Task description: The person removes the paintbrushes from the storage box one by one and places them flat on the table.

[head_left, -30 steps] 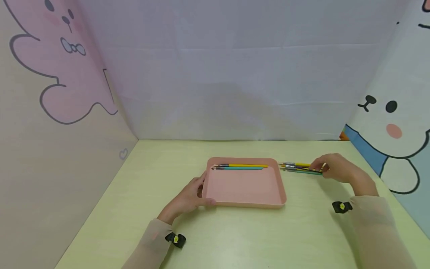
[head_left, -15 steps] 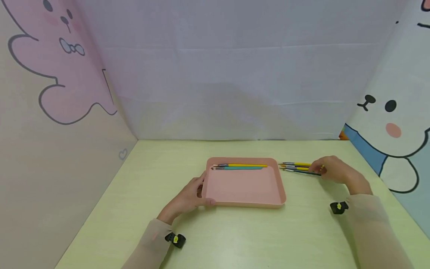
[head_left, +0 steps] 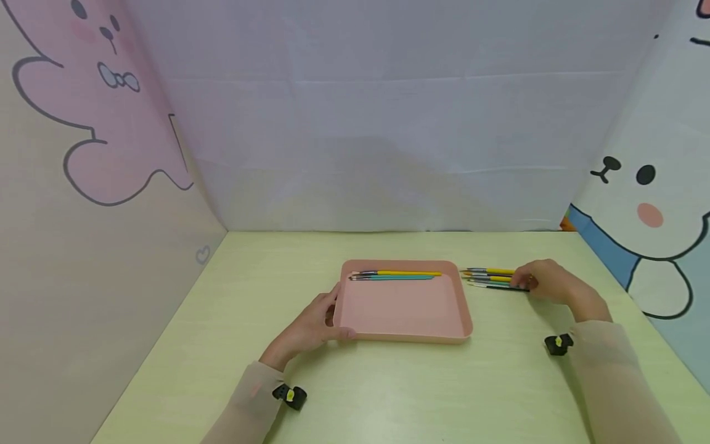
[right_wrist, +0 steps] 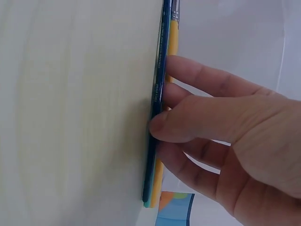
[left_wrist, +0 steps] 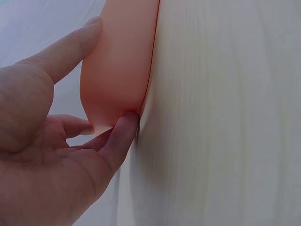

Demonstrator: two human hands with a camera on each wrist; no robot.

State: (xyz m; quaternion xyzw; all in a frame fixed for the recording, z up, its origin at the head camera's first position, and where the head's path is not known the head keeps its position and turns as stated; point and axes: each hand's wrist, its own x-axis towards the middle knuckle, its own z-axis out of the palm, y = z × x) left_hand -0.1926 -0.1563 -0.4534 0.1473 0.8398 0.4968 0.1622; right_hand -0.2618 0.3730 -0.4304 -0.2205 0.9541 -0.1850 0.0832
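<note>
Fingers (right_wrist: 202, 76) bent; thumb (right_wrist: 193, 121) against dark paintbrush (right_wrist: 159, 70)

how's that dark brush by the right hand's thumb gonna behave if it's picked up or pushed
The dark brush is probably stiff, since its handle runs straight. It is likely light, being so slim. Pushed, it may roll, as the handle looks rounded, though the yellow brush alongside might block it on one side.

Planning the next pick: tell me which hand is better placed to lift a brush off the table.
Right, likely: the right hand pinches a dark-handled brush beside the pink tray, while the left hand holds the tray's left side.
</note>
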